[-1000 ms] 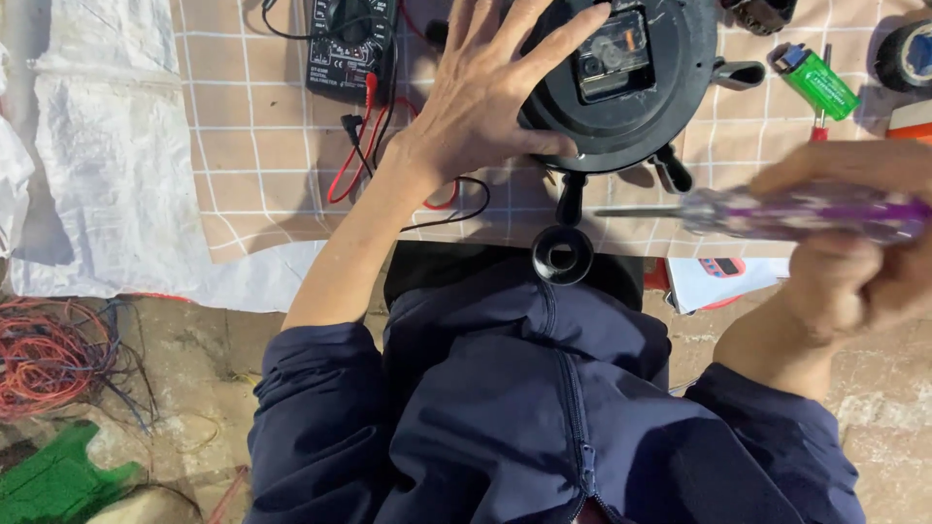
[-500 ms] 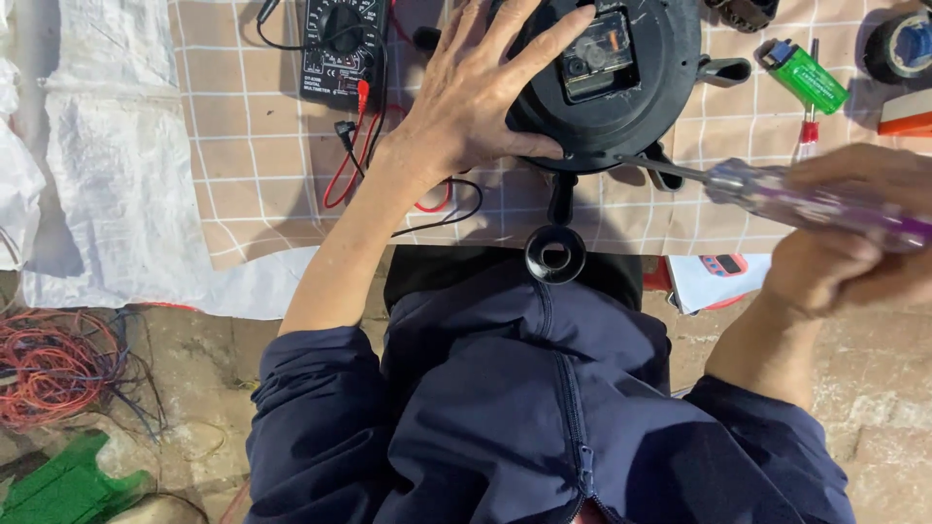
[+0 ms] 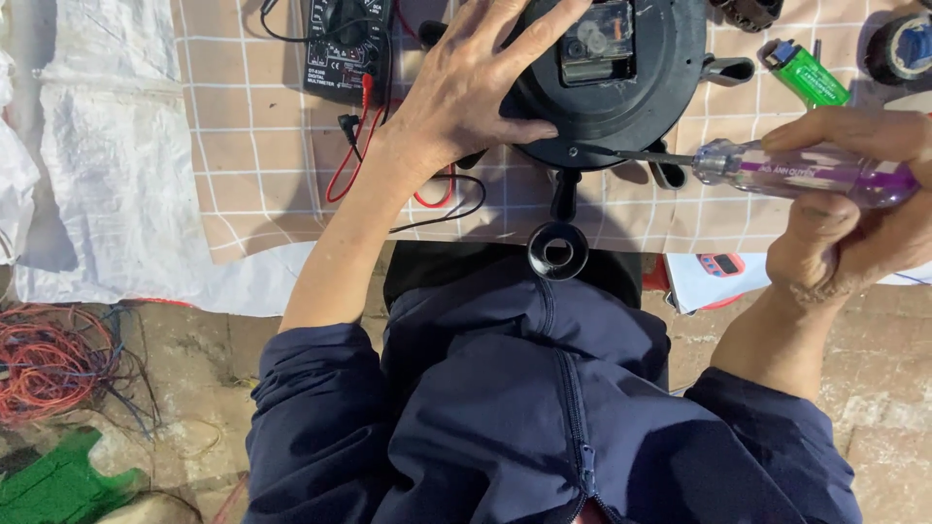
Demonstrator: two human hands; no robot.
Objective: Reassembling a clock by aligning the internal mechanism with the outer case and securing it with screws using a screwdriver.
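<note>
Looked like a makeshift repair spot set up low on a rough paved floor (image 3: 874, 408): checked cloth (image 3: 262, 146) spread as a work surface, black multimeter (image 3: 345, 44) with red and black leads, tape roll (image 3: 903, 47), green lighter (image 3: 804, 73), tangled red wire (image 3: 44, 359), white sacking (image 3: 107, 175) alongside

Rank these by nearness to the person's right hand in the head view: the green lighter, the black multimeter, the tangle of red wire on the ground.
From the right hand:
1. Green lighter, just above the hand on the checked cloth, near the right edge.
2. Black multimeter, across the cloth at upper left, beyond the left hand.
3. Tangle of red wire, on the ground at far left.
</note>
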